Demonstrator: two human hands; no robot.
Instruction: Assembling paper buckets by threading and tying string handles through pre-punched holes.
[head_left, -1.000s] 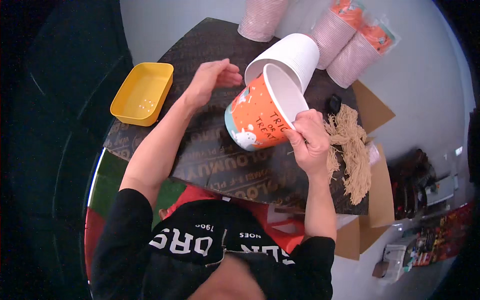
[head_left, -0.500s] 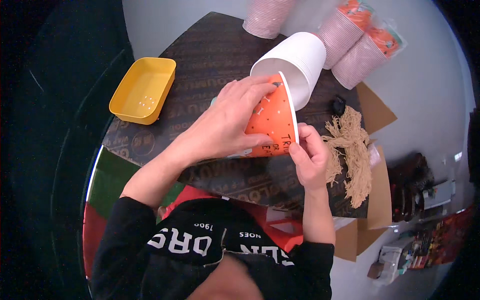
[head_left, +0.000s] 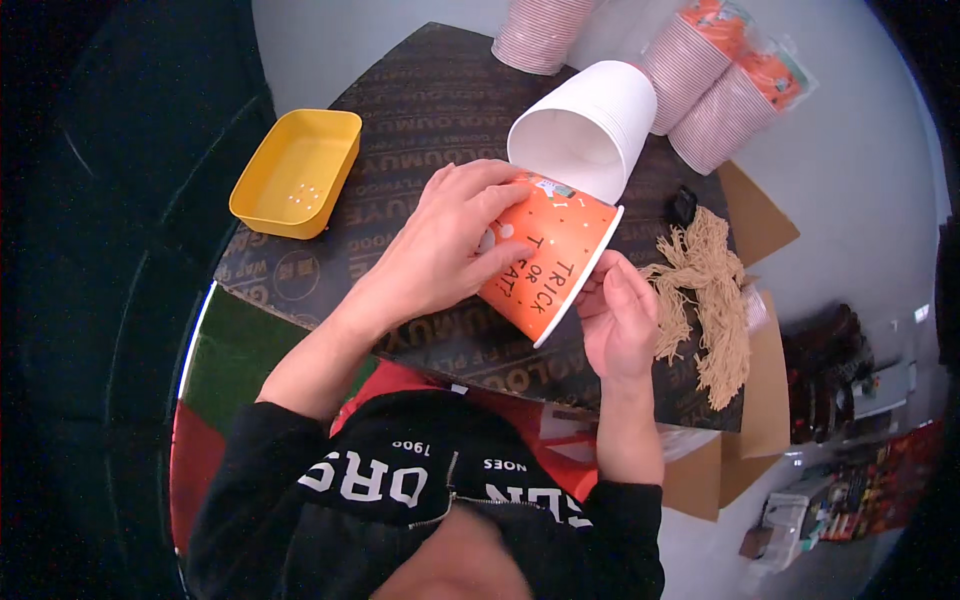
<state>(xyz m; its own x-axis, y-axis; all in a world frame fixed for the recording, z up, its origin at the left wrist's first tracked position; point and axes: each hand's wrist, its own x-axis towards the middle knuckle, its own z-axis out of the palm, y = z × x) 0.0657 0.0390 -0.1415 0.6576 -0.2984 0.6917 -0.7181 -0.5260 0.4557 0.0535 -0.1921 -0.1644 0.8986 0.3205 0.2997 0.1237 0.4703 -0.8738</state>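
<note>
1. Orange paper cup: centre of the frame, lying tilted with its rim turned to the lower right, just below the white stack. It is held between both my hands above the board.
2. My left hand: left of centre, palm and fingers closed over the cup's printed side, fingertips pressing something small and pale on its wall; what it is I cannot tell.
3. My right hand: right of centre, fingers curled at the cup's rim, steadying it from below and gripping the edge.
4. Stack of white cups: upper centre, on its side, mouth toward me, touching the orange cup.
5. Dark printed board: work surface under everything.
6. Yellow tray: upper left, a few small pale bits inside.
7. Bundle of tan string: right of my right hand, loose on the board.
8. Bagged pink cup stacks: upper right.
9. Step in hand, as I judge it: fixing a small piece onto the cup wall. The next move calls for firm fingertip pressure while the right hand keeps the rim from rolling.
10. Change from a second ago: my left hand lay flat on the board then; now it covers the cup, which has turned further onto its side.
</note>
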